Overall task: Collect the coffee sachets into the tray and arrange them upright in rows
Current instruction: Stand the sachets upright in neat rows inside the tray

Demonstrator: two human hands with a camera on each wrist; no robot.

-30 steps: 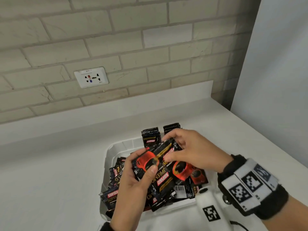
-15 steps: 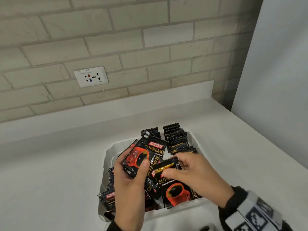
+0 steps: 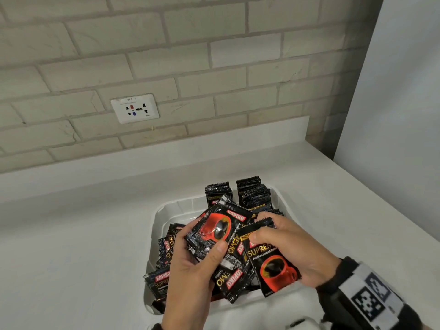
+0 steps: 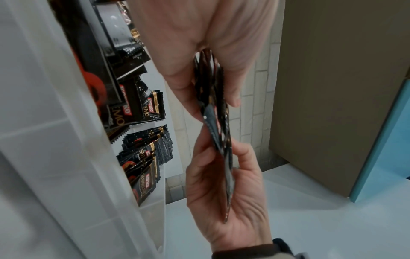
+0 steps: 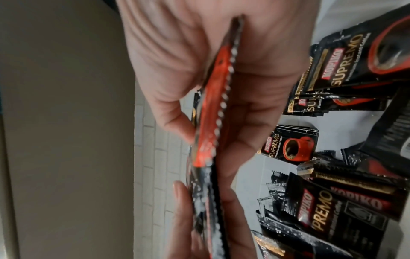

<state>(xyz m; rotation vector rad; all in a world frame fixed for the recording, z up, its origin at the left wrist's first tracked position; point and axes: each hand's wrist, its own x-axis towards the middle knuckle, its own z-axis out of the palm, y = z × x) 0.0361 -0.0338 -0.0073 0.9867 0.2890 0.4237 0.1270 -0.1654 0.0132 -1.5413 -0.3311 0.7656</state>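
Glossy foil sachets (image 3: pixel 277 265), smooth white plastic tray (image 3: pixel 159 217), matt counter (image 3: pixel 71 246).

Your tray (image 3: pixel 162 210) sits on the counter (image 3: pixel 71 234), near the front edge, wall behind it. Two upright rows of sachets (image 3: pixel 252 191) stand at the tray's far right end. Loose sachets (image 3: pixel 166 248) lie heaped in the near and left part. Your left hand (image 3: pixel 190 277) holds a stack of sachets (image 3: pixel 214 229) above that heap; your right hand (image 3: pixel 292 246), just right of it, holds another sachet (image 3: pixel 273 267).
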